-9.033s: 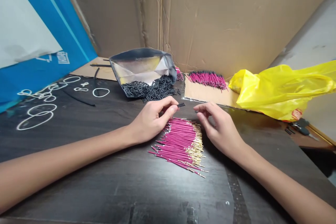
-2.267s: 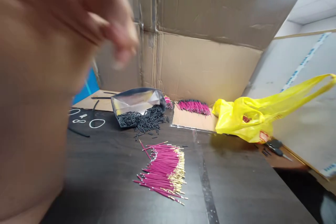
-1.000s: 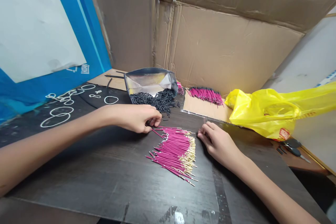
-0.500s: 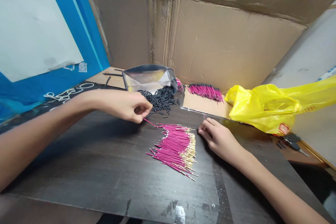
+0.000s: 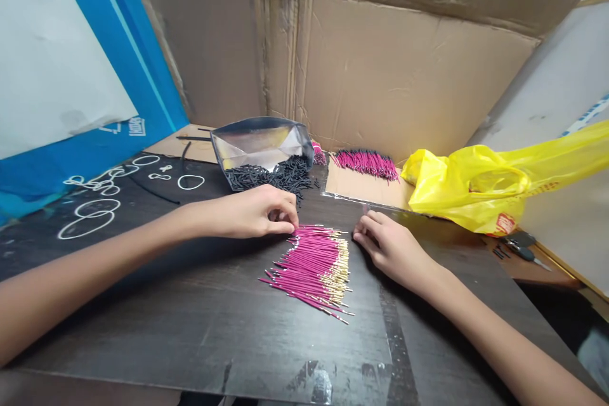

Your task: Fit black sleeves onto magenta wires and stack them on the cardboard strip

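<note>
A fan of thin pink wires (image 5: 309,260) with bare silvery left ends and gold-coloured right ends lies on the dark table (image 5: 190,323). At the fan's upper left corner, the thumb and finger of my left hand (image 5: 266,212) are pinched at the end of a pink wire. My right hand (image 5: 392,244) rests just right of the gold ends, its fingers curled together. Whatever those fingers hold is too small or hidden to make out. Behind my left hand spills a heap of short black sleeves (image 5: 285,174) from an open silver-lined pouch (image 5: 257,139).
A row of pink wires with black ends (image 5: 366,163) lies on a cardboard piece (image 5: 352,187). To its right is a yellow plastic bag (image 5: 466,184), with keys (image 5: 523,250) below. Rubber bands (image 5: 90,216) lie at left. Cardboard walls (image 5: 404,76) close off the back.
My left hand has moved right, from a pink wire's end stretched out left of the fan to the fan's upper left corner. My right hand has stayed nearly still. The view has shifted slightly.
</note>
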